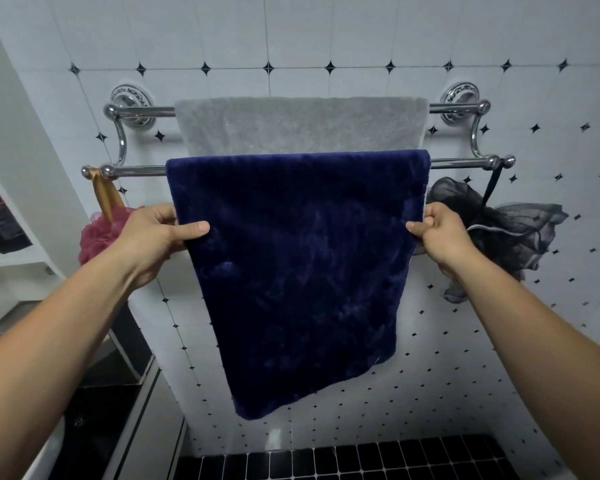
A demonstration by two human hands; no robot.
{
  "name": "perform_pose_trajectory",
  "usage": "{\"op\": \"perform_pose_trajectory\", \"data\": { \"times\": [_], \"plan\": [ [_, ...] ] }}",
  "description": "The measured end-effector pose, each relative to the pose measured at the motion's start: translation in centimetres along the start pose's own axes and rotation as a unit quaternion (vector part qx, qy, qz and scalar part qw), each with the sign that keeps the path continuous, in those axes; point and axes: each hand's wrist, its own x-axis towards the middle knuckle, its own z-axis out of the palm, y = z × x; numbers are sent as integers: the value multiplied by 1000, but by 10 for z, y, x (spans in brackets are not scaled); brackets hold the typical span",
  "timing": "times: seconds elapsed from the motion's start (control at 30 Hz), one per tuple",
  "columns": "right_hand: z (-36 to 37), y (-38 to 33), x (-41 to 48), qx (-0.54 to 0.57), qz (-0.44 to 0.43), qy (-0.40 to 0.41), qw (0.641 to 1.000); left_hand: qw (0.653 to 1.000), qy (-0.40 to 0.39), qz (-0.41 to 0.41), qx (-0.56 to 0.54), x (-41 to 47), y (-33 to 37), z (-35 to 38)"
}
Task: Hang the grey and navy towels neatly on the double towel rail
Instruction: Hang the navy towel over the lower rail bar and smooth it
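Note:
A chrome double towel rail [136, 170] is fixed to the tiled wall. The grey towel [302, 128] hangs over its upper back bar. Over the lower front bar hangs the navy towel [291, 271], whose bottom edge slants down to the left. My left hand [160, 237] pinches the navy towel's left edge, thumb on the front. At the towel's right edge my right hand [437, 233] pinches it at about the same height.
A pink bath sponge [94, 237] hangs by a gold ribbon from the front bar's left end. A black mesh sponge [506, 226] hangs from its right end. A white shelf unit [11, 261] stands at the left. Black floor tiles [361, 462] lie below.

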Motion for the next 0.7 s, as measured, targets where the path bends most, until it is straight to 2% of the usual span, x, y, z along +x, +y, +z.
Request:
{"op": "perform_pose_trajectory", "data": {
  "times": [0.1,0.17,0.3,0.57,0.7],
  "plan": [
    [1,8,0,17,6,-39,999,1000,-30,3,8,-2,-10,-4],
    [4,21,-8,13,20,-98,995,999,-36,-7,14,-4,-22,1],
    [20,64,-21,-44,91,-203,974,998,-37,-48,34,-9,-52,12],
    [52,128,-26,-76,164,-242,953,998,3,-52,26,0,-75,21],
    [65,178,-40,-81,203,-259,941,996,2,-67,61,-5,-98,22]
  ]
}}
